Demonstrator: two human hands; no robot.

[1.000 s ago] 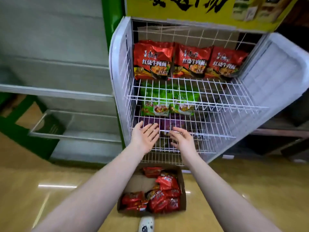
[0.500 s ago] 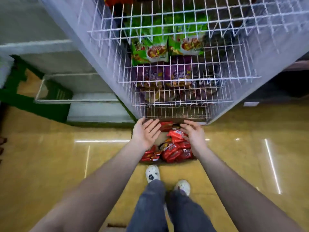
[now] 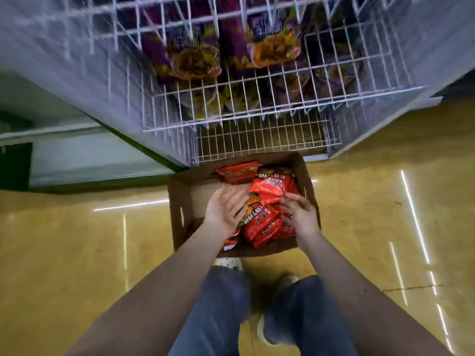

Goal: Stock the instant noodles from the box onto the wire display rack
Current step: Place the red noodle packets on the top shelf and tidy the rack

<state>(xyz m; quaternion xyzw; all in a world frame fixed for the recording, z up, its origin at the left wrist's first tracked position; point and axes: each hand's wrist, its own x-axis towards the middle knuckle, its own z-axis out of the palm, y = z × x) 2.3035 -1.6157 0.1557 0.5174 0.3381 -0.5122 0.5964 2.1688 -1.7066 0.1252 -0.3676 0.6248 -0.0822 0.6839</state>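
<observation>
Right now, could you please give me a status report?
Left hand, right hand: open, over the box. Red noodle packs piled inside, none gripped. Wire rack ahead, nothing blocking.

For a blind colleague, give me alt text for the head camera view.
A person's left hand and right hand, both open, reach into a cardboard box of red noodle packets on a yellow floor. Beyond it stands a white wire rack holding purple packets.

Both arms extended, left hand flat, right hand fingers relaxed

The glossy yellow floor (streaked with reflections) bears the cardboard box.
</observation>
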